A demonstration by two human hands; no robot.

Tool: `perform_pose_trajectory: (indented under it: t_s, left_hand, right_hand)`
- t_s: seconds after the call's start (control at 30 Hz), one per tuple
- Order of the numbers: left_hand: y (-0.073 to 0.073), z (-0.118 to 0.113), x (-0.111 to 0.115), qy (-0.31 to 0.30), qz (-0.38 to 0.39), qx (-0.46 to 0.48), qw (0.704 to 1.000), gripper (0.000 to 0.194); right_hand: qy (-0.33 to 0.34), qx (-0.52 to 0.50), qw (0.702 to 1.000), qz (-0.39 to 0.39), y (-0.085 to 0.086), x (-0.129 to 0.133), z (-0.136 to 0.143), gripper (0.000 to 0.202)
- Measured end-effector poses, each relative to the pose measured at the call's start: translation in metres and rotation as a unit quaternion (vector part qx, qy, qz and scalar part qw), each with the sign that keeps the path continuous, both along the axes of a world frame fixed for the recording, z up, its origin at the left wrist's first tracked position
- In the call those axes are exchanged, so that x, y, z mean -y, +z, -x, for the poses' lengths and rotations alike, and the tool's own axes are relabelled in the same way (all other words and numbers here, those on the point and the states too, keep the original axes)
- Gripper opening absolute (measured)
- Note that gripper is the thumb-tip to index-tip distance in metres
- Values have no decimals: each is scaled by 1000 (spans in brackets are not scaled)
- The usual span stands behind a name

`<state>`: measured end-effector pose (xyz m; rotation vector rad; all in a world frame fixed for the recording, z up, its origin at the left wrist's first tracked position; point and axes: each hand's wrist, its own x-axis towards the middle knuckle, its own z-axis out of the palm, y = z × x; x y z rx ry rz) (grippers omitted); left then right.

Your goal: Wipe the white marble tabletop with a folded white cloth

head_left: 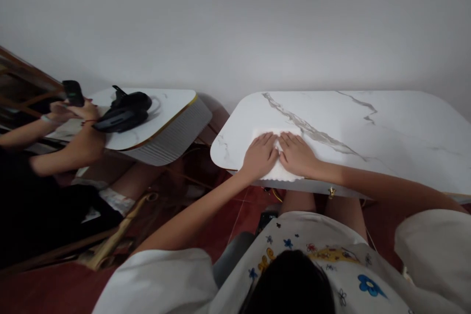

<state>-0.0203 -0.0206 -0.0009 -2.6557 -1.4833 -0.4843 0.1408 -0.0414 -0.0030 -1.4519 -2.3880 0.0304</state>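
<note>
Dark hair (290,287) foremost — white cloth (280,173) flat beneath both hands (259,156).

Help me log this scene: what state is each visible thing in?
White cloth: spread flat on the marbled table.
Left hand: open, flat on the cloth.
Right hand: open, flat on the cloth.
Phone: held up in a neighbour's hands.
Black bag-like item: lying on the other table; closure unclear.

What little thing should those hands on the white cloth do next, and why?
Perhaps gently slide the left hand and right hand apart to smooth the white cloth: both hands rest palm-down on it, close together, and it lies on the marble-patterned table.
</note>
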Motion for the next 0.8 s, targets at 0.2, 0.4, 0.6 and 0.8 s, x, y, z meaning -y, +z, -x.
perform_pose_trajectory:
  t_s: [0.2,0.4,0.6,0.8]
  left_hand:
    - [7,-51,-35,-17,15,22,999,45]
    - [-1,-74,-99,3,-7,58,998,42]
    - [-5,-74,-169,13,-46,80,996,38]
    - [-3,-95,-234,4,-58,50,997,38]
  right_hand:
    - [-15,12,1000,-13,-5,-37,-50,55]
    - [12,29,999,-19,-5,-109,-72,53]
    - [23,32,999,-23,-4,-185,-71,50]
    - [-23,36,999,-33,-1,-239,-82,49]
